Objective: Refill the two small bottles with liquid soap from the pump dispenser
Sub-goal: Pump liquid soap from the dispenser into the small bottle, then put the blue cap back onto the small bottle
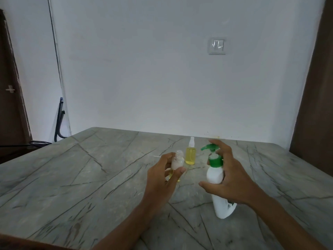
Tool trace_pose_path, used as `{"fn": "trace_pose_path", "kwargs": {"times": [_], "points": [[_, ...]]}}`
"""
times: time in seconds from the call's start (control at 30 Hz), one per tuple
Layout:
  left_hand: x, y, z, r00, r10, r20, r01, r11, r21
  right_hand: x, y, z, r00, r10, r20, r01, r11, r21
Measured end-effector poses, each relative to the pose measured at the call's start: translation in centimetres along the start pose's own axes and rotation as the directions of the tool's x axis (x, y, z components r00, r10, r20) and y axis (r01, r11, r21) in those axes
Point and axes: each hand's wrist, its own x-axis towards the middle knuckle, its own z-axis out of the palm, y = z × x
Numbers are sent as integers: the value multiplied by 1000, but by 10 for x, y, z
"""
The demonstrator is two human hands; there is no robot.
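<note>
left hand [162, 177] pinches uncapped small bottle [177, 162] | right hand [232, 183] curled round white green-topped pump dispenser [214, 174]

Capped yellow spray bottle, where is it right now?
Head view, right of centre: the spray bottle stands on the table, behind the uncapped bottle in the left hand, left of the pump dispenser.

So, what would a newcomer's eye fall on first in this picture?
Probably the white pump dispenser with its green head, standing right of centre on the grey marbled table, with the right hand around it. Next comes the left hand, holding a small uncapped bottle beside the dispenser, and a yellow-filled spray bottle standing just behind.
</note>
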Motion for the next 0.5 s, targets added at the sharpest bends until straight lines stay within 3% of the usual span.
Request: {"fn": "trace_pose_path", "kwargs": {"times": [0.13,0.3,0.5], "points": [[2,-1,-1,1000,-16,-7,16,999,-40,-1,9,-10,985,70,-160,-70,998,5],[5,-3,-3,998,-50,-44,47,997,-56,28,29,-22,912,149,-381,-167,986,-16],[6,-11,-3,993,-97,-63,95,995,-39,70,71,-14,823,252,-509,-270,962,40]]}}
